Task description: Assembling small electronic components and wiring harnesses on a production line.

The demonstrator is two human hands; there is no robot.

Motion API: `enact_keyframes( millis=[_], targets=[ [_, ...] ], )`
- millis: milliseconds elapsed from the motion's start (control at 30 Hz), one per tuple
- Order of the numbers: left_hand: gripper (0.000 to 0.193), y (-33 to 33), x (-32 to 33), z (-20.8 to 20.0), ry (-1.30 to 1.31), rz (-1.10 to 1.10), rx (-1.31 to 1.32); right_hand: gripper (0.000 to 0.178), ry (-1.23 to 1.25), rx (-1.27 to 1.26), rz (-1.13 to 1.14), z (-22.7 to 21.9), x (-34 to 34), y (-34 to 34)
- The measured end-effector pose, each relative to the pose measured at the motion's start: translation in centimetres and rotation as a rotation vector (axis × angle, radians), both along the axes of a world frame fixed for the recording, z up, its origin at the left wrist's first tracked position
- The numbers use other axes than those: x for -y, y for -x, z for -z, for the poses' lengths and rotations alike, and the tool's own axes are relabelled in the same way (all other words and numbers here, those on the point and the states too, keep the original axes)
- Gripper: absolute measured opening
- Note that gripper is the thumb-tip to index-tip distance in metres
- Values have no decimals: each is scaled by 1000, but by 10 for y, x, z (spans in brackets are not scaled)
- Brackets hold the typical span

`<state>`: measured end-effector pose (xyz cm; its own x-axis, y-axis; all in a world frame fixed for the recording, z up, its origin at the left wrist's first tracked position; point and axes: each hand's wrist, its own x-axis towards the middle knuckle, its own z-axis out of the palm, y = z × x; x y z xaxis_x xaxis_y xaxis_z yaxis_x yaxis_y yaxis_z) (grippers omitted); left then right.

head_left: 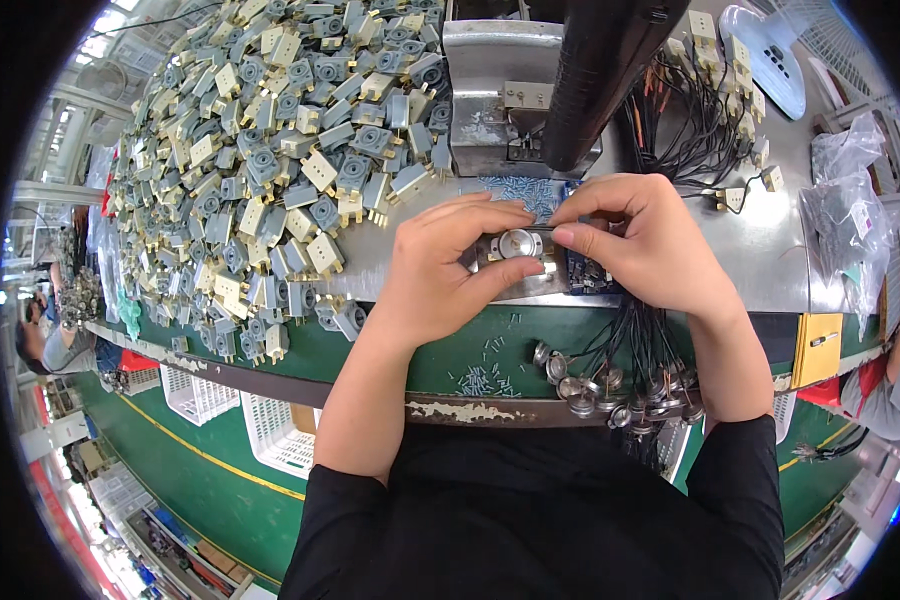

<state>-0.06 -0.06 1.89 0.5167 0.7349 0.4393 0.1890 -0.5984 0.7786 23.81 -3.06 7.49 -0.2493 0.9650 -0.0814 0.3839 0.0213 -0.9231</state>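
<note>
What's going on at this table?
Someone is working at the table. The left hand curves around a small round metal piece; the right hand has its fingers close beside it, but whether they hold anything is hard to see. Grey and cream plugs are heaped to the left, loose screws lie near the front edge, and black wires lie at right.

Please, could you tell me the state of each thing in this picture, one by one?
Left hand: curved around round part, grip unclear
Right hand: thumb and forefinger close together, hold unclear
Round part: between left thumb and fingers, face up
Grey-cream parts: loosely heaped
Near screws: scattered
Far screws: heaped
Bag: crumpled
Yellow pad: lying flat, pen on top
</note>
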Motion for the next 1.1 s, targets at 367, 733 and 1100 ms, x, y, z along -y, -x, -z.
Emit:
enact_keyframes(
  millis=[367, 733, 1100],
  targets=[
    [38, -3, 8, 19, 131, 56, -45, 10, -192, 231, -114, 16, 1, 1],
    [37, -2, 2, 26, 192, 112, -18, 8, -233, 279, -172, 24, -3, 0],
    [32, 0, -4, 25, 254, 140, -15, 10, -284, 326, -323, 23, -9, -6]
  ],
)
